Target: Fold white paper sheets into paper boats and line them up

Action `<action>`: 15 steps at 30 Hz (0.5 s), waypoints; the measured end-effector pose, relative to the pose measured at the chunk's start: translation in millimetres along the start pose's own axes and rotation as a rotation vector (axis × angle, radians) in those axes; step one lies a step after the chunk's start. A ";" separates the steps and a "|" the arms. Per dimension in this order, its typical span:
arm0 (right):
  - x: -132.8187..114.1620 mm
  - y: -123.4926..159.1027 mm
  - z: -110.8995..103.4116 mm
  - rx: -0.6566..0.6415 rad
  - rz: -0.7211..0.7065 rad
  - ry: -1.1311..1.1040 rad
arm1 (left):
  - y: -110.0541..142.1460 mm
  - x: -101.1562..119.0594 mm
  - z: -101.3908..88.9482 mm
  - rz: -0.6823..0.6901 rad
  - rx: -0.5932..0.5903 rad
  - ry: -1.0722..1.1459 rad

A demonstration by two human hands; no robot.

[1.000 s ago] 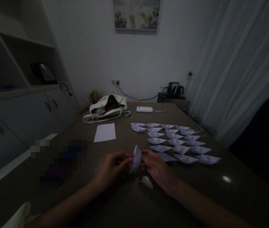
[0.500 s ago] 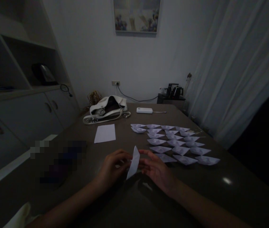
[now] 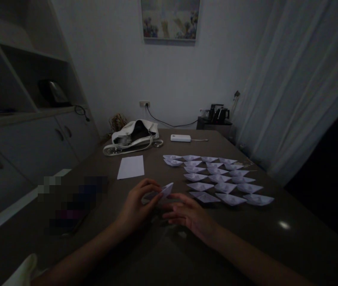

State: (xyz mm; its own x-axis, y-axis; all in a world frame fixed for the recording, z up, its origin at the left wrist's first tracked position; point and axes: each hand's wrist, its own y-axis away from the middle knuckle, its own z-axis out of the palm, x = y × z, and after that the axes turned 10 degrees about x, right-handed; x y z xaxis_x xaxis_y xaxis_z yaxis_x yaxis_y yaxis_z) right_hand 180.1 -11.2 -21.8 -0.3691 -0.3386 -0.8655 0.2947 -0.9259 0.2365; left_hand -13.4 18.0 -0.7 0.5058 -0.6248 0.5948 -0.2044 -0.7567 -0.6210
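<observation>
Here's the left hand [image 3: 141, 202], low in the middle of the view, thumb and fingers pinched narrow on a small white paper boat [image 3: 167, 190]. The boat is up off the counter [image 3: 169, 258], tilted, one pointed end rising to the right, its other end mostly behind the fingers. And the right hand [image 3: 192, 216] is just beside it, fingers loosely apart and half curled, palm turned inward; the index fingertip comes right up near the boat's lower edge, though whether it touches, I can't tell from here.

Over to the right, what a fleet! The other boats [image 3: 225, 187] sit on the counter in close rows, the nearest row three strong, the far ones smaller in view, all lying roughly side to side. Left of them, beyond the left hand, a white sheet [image 3: 131, 167] lies flat. Behind the sheet, a white bag [image 3: 136, 129] slumps with its dark mouth gaping and its strap trailing in front. Farther right at the back, a white device [image 3: 180, 138] lies with a short cable [image 3: 199, 140] running out to its right. Near the left edge of the counter, there's a dark item [image 3: 81, 204], blurred into blocks and too masked to name.
</observation>
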 end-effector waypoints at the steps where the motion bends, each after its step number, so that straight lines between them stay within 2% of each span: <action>1: 3.2 -0.5 -0.3 0.010 -0.002 0.061 | -4.6 -4.3 0.9 0.026 -0.004 -0.059; 3: 9.9 -0.4 -0.4 -0.009 -0.027 0.191 | -17.0 -14.3 6.3 0.100 -0.065 -0.250; 8: 16.5 5.3 2.2 -0.096 -0.182 0.498 | -56.4 -41.4 39.6 0.129 -0.092 -0.406; 12: 12.7 7.8 3.2 -0.113 -0.163 0.559 | -79.0 -53.7 64.7 0.153 -0.100 -0.469; 15: 12.3 6.4 3.1 -0.124 -0.156 0.581 | -84.6 -56.8 70.4 0.177 -0.113 -0.481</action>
State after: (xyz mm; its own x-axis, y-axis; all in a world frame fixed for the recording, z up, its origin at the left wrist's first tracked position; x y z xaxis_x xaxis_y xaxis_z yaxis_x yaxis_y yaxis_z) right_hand 174.8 -21.8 -29.6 0.1139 -0.0214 -0.9933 0.3891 -0.9189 0.0644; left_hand 34.2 131.1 -17.9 0.7776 -0.6059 0.1680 -0.3970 -0.6803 -0.6161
